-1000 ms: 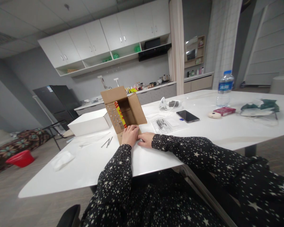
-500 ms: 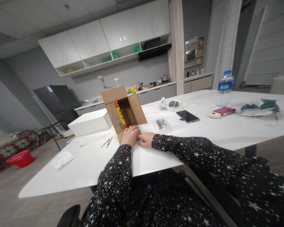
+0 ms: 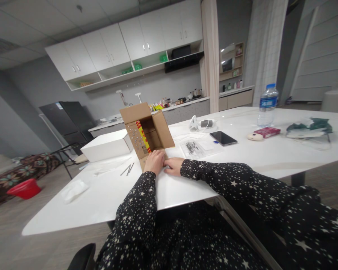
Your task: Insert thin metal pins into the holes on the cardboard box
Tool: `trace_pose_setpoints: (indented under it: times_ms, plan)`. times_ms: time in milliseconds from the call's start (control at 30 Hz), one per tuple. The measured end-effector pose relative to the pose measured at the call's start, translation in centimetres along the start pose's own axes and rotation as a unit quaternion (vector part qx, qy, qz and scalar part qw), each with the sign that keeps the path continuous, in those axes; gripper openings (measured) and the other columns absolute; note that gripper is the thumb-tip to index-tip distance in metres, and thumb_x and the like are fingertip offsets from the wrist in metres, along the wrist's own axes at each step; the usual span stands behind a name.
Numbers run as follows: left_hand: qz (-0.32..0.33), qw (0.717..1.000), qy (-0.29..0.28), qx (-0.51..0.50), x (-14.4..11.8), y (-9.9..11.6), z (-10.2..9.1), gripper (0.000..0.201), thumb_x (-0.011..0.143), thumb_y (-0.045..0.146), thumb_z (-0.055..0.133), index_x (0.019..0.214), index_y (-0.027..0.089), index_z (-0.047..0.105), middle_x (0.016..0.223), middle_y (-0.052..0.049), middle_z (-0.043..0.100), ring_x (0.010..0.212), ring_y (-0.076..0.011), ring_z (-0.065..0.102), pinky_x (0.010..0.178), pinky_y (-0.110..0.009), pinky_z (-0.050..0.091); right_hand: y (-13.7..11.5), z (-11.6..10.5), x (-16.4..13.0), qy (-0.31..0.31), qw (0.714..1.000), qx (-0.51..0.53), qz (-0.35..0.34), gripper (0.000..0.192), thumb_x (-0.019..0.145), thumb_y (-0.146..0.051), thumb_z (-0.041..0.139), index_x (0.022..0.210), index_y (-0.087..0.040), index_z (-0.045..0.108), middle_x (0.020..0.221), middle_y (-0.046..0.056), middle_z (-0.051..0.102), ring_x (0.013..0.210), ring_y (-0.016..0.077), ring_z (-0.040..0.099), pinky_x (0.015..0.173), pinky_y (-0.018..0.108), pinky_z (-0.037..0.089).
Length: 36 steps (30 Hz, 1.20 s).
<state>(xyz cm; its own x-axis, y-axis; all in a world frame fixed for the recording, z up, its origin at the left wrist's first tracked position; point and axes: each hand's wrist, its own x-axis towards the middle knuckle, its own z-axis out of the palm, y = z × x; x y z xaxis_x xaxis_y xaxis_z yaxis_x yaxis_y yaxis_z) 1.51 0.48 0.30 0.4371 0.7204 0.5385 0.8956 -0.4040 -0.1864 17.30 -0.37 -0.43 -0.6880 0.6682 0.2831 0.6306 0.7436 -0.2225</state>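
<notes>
Reaching over the near edge of the tabletop point(image 3: 186, 192), your left hand point(image 3: 155, 161) and right hand point(image 3: 174, 166) lie side by side at the low front of a cardboard box point(image 3: 153, 133). Your left palm is turned down, its fingers together and laid over the box's lower front; whether they are clamped on the cardboard, I cannot tell. Your right fingertips point towards the left hand and are partly hidden, so that grip cannot be told either. The box stands in from the middle of the near edge, mouth facing you, flaps spread, yellow-and-red tape point(image 3: 143, 137) beside its opening. To its left you have a white box point(image 3: 105, 146) and two thin metal pieces point(image 3: 130, 169), with a crumpled tissue point(image 3: 74, 190) towards the left edge. Right of the cardboard lie a clear packet point(image 3: 197, 149) and a phone point(image 3: 224, 138); a bottle point(image 3: 267, 108) stands upright towards the far edge.
</notes>
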Motion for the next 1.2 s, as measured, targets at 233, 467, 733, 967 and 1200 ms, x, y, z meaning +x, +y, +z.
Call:
trace_pose_setpoints:
  times_ms: [233,467,733,967,1200]
  plan:
    - [-0.040,0.999,0.032,0.008,-0.1,-0.5,0.2,0.026,0.085,0.020,0.042,0.099,0.019,0.063,0.091,-0.006,0.067,0.089,-0.0193,0.057,0.082,-0.031,0.041,-0.1,-0.1,0.0,-0.005,1.000,0.011,0.008,0.033,0.079,-0.033,0.049,0.103,-0.018,0.065,0.083,0.007,0.069,0.079,0.0200,0.063,0.067,0.026,0.041]
    - [-0.099,0.994,0.044,0.002,-0.4,-0.8,-0.3,0.023,0.083,0.023,0.044,0.096,0.021,0.063,0.089,-0.006,0.067,0.089,-0.0201,0.058,0.080,-0.032,0.041,-0.2,-0.2,-0.1,0.000,1.000,0.008,0.006,0.033,0.080,-0.034,0.049,0.103,-0.018,0.065,0.085,0.007,0.069,0.083,0.0201,0.063,0.069,0.026,0.041]
    - [-0.169,0.983,0.067,-0.031,-0.6,-1.5,-0.7,0.022,0.080,0.025,0.046,0.091,0.021,0.065,0.091,-0.005,0.068,0.088,-0.0208,0.059,0.080,-0.033,0.042,0.0,-0.3,-0.2,-0.005,1.000,0.012,-0.001,0.033,0.080,-0.034,0.049,0.103,-0.019,0.066,0.082,0.006,0.069,0.080,0.0198,0.062,0.067,0.025,0.041]
    - [-0.218,0.967,0.078,-0.108,-1.0,-2.5,-0.9,0.023,0.077,0.028,0.047,0.088,0.021,0.066,0.084,-0.003,0.069,0.076,-0.0168,0.061,0.072,-0.028,0.045,0.4,0.2,-0.1,0.005,1.000,0.014,0.008,0.033,0.079,-0.035,0.049,0.102,-0.019,0.066,0.084,0.006,0.069,0.081,0.0204,0.062,0.068,0.027,0.041]
    - [-0.212,0.958,0.035,-0.189,-1.2,-2.6,-1.2,0.023,0.072,0.027,0.048,0.084,0.020,0.067,0.073,-0.001,0.067,0.066,-0.0137,0.058,0.069,-0.026,0.046,0.6,0.4,-0.1,0.012,1.000,0.012,0.002,0.031,0.079,-0.034,0.049,0.101,-0.019,0.066,0.079,0.005,0.068,0.078,0.0192,0.062,0.067,0.026,0.041]
